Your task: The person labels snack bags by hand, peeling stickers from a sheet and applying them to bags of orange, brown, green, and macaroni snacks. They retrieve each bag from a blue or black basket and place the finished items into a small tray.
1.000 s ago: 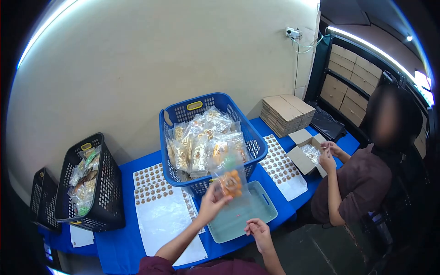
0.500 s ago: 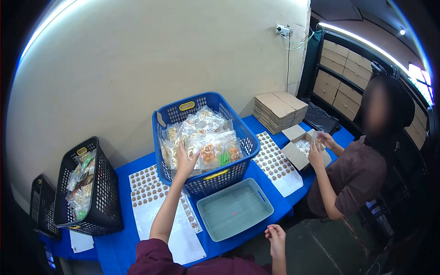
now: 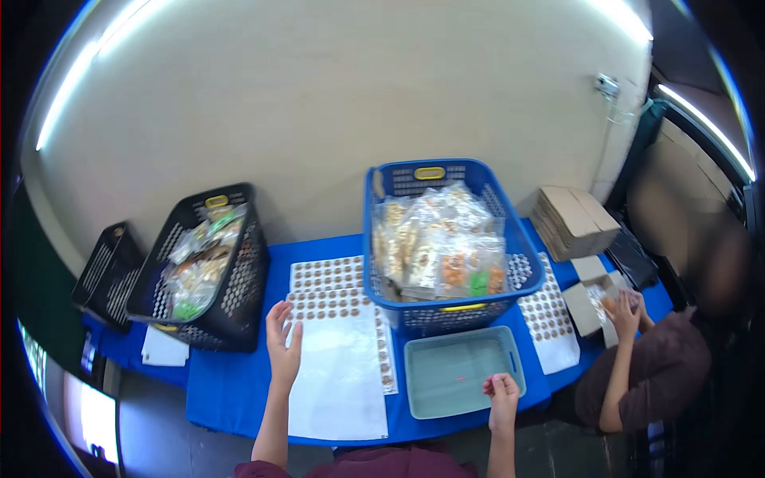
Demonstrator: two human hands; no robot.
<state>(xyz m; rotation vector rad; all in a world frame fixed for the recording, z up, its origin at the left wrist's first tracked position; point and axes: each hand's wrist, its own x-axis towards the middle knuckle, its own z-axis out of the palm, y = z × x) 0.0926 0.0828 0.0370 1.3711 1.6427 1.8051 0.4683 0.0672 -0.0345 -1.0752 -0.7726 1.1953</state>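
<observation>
My left hand (image 3: 284,342) is raised over the left edge of the white sticker sheets (image 3: 338,358), its fingers apart and nothing in it. Over the right rim of the grey-green tray (image 3: 414,382) is my right hand (image 3: 501,392), with its fingertips pressed together; whatever they hold, if anything, is too small to name. A small reddish strip lies in the tray. Behind it stands the blue basket (image 3: 422,323), filled with clear packets of snacks (image 3: 450,239) in white, orange and green.
Black baskets (image 3: 247,279) stand at the left, one holding packets. At the right, a co-worker (image 3: 653,374) has both hands at an open carton (image 3: 586,319). Flat cardboard (image 3: 578,219) is stacked near the wall, beside another sticker sheet (image 3: 550,327).
The view has turned left. My left hand has left the packets in the blue basket and moved left over the sheets. My right hand is now over the tray's edge.
</observation>
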